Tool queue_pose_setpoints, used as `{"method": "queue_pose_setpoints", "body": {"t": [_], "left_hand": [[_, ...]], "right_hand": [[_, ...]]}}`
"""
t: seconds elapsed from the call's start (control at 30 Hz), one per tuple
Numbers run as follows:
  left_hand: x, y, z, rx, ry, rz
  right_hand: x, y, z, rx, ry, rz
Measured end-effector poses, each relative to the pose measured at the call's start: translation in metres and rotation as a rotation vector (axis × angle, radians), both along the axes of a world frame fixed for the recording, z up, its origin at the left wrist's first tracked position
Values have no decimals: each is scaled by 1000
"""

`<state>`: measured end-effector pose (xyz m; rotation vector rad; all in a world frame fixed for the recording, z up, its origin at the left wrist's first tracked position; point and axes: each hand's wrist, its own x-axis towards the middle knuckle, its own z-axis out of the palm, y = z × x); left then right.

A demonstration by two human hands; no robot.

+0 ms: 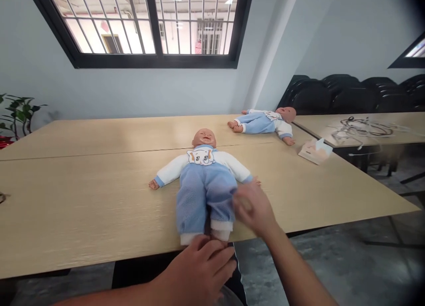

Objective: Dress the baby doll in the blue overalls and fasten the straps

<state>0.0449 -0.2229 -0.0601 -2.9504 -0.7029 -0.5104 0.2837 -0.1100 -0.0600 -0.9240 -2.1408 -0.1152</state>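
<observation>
A baby doll point(206, 186) lies on its back on the table, head away from me and arms spread. It wears a white-sleeved top with an elephant face on the chest, blue trousers and white cuffs. My left hand point(206, 264) is at the table's near edge, its bent fingers closed over the doll's feet, which are mostly hidden. Beside the doll's leg on the right is my right hand point(254, 208), blurred, with its fingers curled in. Whether it pinches the trouser cloth cannot be made out.
A second, similarly dressed doll point(257, 121) lies at the back right of the table point(83, 200). Near it stands a tissue box point(315, 152). Tangled cables point(365, 127) lie on another table, with stacked black chairs point(352, 93) behind. A plant point(20, 113) is at far left.
</observation>
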Motion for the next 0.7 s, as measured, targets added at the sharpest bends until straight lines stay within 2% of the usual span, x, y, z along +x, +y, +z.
{"method": "queue_pose_setpoints", "body": {"t": [0.03, 0.07, 0.17, 0.3, 0.4, 0.5, 0.63, 0.7], "left_hand": [[-2, -1, -4, 13, -62, 2], [-4, -2, -9, 23, -127, 9], [-3, -5, -23, -4, -287, 43], [-1, -8, -32, -91, -348, 63], [0, -8, -34, -104, -367, 102], [-1, -8, -36, -98, -378, 99], [-4, -7, -35, -81, -382, 79], [-5, -5, -34, -68, -383, 73]], "right_hand": [[-5, -25, -7, 34, 17, 76], [-9, -46, -15, 32, 31, 95], [-17, -80, -36, -7, 27, 16], [-17, -83, -48, 1, -17, -106], [-17, -89, -48, -34, -50, 5], [-16, -103, -48, -156, -7, 145], [-18, -110, -46, -270, 130, 138], [-24, -106, -43, -292, 248, 80]]}}
